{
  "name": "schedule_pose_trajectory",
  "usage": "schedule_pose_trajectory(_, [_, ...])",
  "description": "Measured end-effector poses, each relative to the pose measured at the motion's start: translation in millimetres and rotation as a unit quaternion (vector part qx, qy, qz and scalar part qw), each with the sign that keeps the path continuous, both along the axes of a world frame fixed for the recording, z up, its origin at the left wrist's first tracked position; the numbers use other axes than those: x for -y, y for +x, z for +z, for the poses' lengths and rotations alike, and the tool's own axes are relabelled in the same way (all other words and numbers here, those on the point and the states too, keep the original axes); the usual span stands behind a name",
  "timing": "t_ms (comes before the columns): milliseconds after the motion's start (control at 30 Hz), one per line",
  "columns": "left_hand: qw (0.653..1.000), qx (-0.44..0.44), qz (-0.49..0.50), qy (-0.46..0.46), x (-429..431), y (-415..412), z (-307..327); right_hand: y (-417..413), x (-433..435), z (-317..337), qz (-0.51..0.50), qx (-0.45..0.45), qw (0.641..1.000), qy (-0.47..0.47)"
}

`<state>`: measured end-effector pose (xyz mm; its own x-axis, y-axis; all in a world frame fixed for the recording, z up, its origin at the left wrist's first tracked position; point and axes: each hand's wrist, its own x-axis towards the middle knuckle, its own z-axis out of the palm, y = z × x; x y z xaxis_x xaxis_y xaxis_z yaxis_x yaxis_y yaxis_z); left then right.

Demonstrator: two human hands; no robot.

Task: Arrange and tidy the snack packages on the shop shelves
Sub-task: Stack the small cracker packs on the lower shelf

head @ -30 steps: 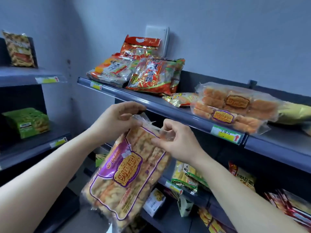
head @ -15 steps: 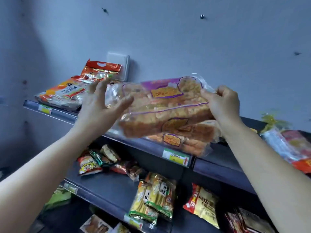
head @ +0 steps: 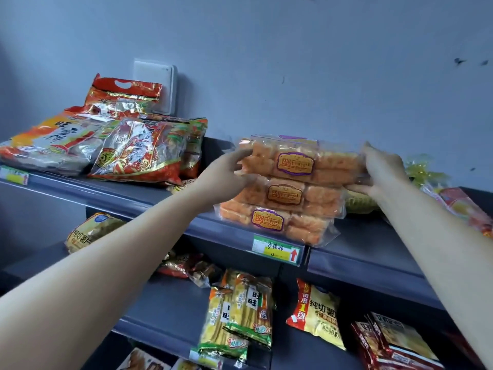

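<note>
The pastry pack (head: 296, 162) I held in the air a moment ago now lies on the top shelf (head: 133, 198), capping two like packs (head: 277, 206); the lowest overhangs the front edge. My left hand (head: 224, 173) and right hand (head: 384, 166) clasp its ends, fingers curled. Bare shelf separates the stack from the red bags (head: 144, 153).
</note>
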<state>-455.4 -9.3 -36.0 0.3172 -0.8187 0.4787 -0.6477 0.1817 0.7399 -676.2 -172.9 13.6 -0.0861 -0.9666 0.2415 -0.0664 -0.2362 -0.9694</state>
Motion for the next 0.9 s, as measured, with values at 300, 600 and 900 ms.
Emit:
schedule_pose_trajectory(300, [0.996,0.032,-0.008,-0.082,-38,53,-19,86,-96,-25,-0.136,-0.215,0.877,-0.407])
schedule_pose_trajectory(600, [0.993,0.009,0.087,0.082,-79,156,-163,218,-173,-186,0.268,-0.263,0.845,-0.380])
schedule_pose_trajectory(900, [0.947,-0.034,0.110,0.302,-35,230,-300,302,-59,-353,0.299,-0.458,0.835,0.066])
